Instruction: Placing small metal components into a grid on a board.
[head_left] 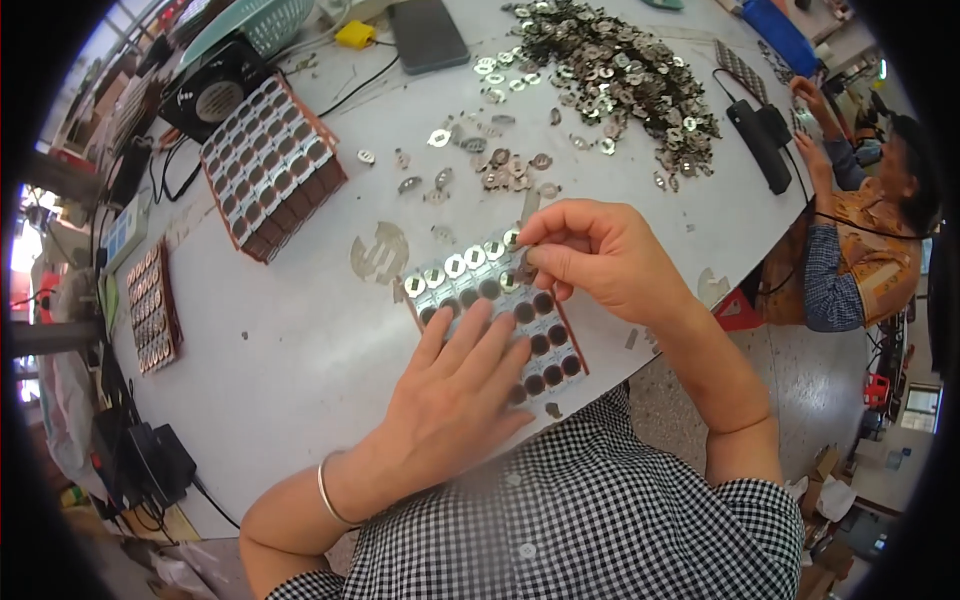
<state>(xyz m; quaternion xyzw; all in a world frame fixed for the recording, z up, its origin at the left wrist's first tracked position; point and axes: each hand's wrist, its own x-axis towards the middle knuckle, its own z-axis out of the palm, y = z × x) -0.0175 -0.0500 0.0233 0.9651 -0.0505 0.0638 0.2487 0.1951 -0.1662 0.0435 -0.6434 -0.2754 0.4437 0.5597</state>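
Note:
A tray (555, 332) with rows of round dark slots lies near the table's front edge. Along its far row sit several shiny round metal pieces (455, 266), and another lies in the second row near the right side. My left hand (445, 390) rests over the tray, fingers spread, hiding its middle and front left. At the tray's far right corner my right hand (595, 255) is closed in a pinch. Its fingertips are beside the last shiny piece of the row; what they hold is too small to make out.
A big heap of small metal pieces (625, 75) covers the back right, with loose ones scattered before it. A stack of filled trays (270, 165) stands back left by a black fan (215, 95); a smaller stack (155, 310) lies far left. A co-worker (865, 230) sits at right.

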